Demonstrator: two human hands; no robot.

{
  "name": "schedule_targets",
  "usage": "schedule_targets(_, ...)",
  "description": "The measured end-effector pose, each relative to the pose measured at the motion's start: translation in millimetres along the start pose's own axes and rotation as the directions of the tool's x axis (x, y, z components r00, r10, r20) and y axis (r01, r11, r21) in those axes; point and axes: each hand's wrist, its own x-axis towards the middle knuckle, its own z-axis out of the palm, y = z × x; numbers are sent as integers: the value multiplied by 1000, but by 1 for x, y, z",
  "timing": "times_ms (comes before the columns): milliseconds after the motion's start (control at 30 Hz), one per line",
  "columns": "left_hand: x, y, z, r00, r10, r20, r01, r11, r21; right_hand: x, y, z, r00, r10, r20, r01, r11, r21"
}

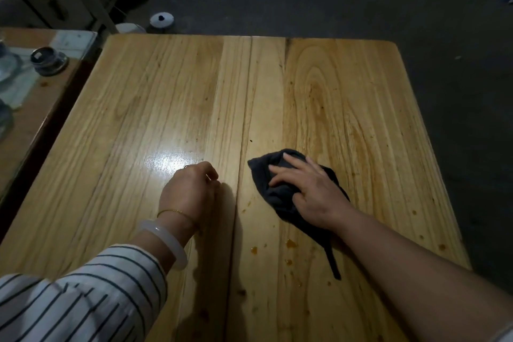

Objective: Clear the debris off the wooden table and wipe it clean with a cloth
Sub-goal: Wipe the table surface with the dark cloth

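Head view: orange drips (290, 243) near cloth (277, 197); jar (48, 61) aside.

The tabletop (172, 86) is pale grained wood, glossy where light glares; the cloth (277, 191) is dark, matt, soft fabric; the bangle (163, 241) looks smooth, milky, translucent.

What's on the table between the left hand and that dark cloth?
Only bare wood: the seam between two planks runs there, shaded by the left hand, short of the cloth. The head view shows it.
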Motion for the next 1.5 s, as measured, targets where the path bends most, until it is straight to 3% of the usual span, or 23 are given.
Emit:
schedule_targets(200, 9, -6, 1, 969, -79, 235, 77, 997, 18, 44, -5, -4, 983, 171, -66, -169, 985, 34)
schedule_targets(333, 13, -6, 2, 956, -71, 285, 77, 997, -10, 67, -21, -14, 965, 250, -75, -245, 967, 63)
schedule_targets(567, 19, -9, -1, 942, -94, 323, 126, 989, -80, 80, -18, -6, 984, 152, -89, -153, 988, -10)
schedule_targets(833, 18, -12, 1, 950, -83, 302, 114, 990, -86, 33, -37, 27, 998, -50, -37, 50, 999, -3)
schedule_targets(967, 13, -14, -2, 957, 0, 290, 18, 998, -58, -4, -46, 43, 990, -136, 30, 137, 990, -15)
schedule_targets(1067, -2, -31, -11, 981, 5, 194, 18, 993, -117, -30, -44, 53, 977, -192, 91, 194, 981, -23)
schedule_targets(1133, -10, -53, -19, 992, -63, 114, 77, 990, -120, -39, -39, 53, 969, -212, 127, 215, 976, -11)
schedule_targets(1300, -34, -105, -44, 979, -194, 65, 196, 980, -29, -26, -34, 48, 978, -172, 117, 177, 984, -32)
schedule_targets(1500, -59, -130, -50, 974, -210, 88, 212, 977, -18, 11, -51, 49, 999, 5, -48, -7, 999, -44)
